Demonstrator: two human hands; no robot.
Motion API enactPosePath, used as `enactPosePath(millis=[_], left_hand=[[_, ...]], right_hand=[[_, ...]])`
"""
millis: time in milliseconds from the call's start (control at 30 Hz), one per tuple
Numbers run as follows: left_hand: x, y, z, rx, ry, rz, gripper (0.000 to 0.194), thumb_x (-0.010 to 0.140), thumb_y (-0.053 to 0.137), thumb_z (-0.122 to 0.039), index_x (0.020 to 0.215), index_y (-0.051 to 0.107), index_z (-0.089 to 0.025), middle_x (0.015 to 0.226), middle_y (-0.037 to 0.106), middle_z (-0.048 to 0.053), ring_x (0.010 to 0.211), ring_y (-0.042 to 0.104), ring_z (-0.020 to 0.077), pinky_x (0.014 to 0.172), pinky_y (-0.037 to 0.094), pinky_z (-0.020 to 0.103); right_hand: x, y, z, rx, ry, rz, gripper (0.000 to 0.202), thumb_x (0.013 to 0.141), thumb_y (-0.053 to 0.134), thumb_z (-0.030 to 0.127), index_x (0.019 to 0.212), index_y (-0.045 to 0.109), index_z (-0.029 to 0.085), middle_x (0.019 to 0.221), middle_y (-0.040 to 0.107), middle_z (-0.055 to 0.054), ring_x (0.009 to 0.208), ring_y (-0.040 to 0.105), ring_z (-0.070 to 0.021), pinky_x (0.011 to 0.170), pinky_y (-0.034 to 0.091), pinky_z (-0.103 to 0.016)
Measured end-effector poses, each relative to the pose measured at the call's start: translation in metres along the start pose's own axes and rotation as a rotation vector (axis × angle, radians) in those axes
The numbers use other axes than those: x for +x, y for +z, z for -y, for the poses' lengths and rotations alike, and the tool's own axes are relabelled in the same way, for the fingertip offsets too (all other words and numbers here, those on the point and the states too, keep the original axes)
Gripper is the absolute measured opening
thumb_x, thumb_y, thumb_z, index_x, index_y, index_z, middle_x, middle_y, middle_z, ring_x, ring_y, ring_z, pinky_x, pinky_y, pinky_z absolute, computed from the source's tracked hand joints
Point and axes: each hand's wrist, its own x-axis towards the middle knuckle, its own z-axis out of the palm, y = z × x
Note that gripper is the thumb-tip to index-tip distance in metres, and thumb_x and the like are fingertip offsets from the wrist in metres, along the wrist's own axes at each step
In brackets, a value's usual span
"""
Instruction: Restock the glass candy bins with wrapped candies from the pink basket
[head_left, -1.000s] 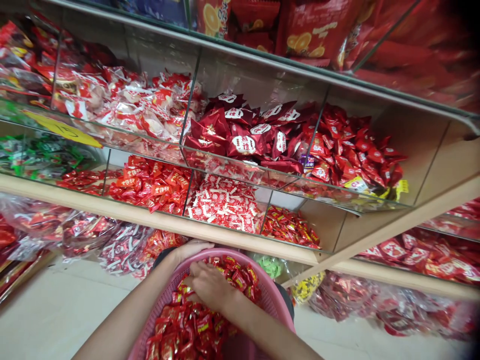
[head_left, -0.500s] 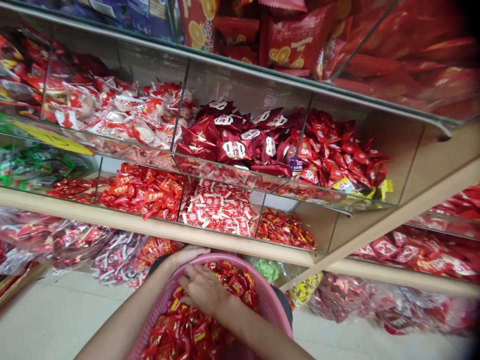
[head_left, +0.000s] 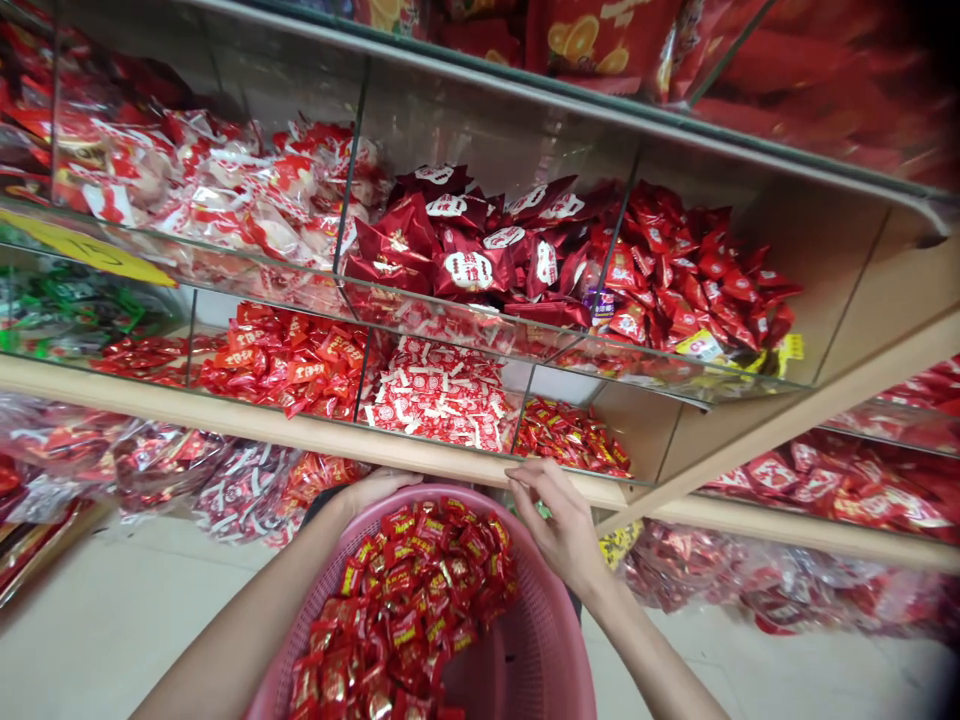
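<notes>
A pink plastic basket (head_left: pixel 559 640) stands low in front of me, holding many small red-wrapped candies (head_left: pixel 431 570) with yellow print. The candies are heaped toward its far and left sides, and bare basket floor shows at the near right. My left hand (head_left: pixel 375 488) holds the basket at the far left rim; its fingertips are partly hidden behind the rim. My right hand (head_left: pixel 553 520) is raised over the basket's right rim, close to the shelf's front edge. Its fingers are bent and apart, with nothing visible in them.
A wooden shelf edge (head_left: pixel 442 462) runs just beyond the basket. Behind it, glass-divided bins hold similar red candies (head_left: pixel 570 437), red-and-white packets (head_left: pixel 442 400) and orange-red packets (head_left: pixel 289 360). Dark red packs (head_left: pixel 469 265) fill the tier above. Plastic bags of candy (head_left: pixel 244 490) lie below on the floor.
My right hand has come up out of the candies and moved right, over the basket's rim near the shelf. My left hand stays at the rim. The view has shifted slightly.
</notes>
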Motion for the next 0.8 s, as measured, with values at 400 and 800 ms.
enactPosePath(millis=[400,800], left_hand=[[-0.031,-0.029,-0.013,0.453,0.042,0.167,0.056,0.066,0.064,-0.045,0.113,0.058,-0.016,0.107,0.064,0.007,0.1,0.056,0.0231,0.087,0.042,0.032],[-0.11,-0.031,0.006,1.248,0.161,0.218,0.092,0.062,0.063,-0.011,0.14,0.017,-0.026,0.149,0.006,0.011,0.134,0.012,0.0313,0.106,0.023,0.043]], right_hand=[[-0.14,0.01,-0.034,0.049,0.689,-0.127,0.034,0.078,0.054,0.038,0.107,0.056,0.02,0.108,0.056,-0.01,0.09,0.056,-0.0211,0.075,0.049,-0.036],[-0.149,0.019,-0.03,0.411,1.04,-0.379,0.052,0.063,0.066,0.044,0.104,0.057,0.014,0.091,0.067,-0.008,0.085,0.061,-0.0206,0.079,0.047,-0.033]])
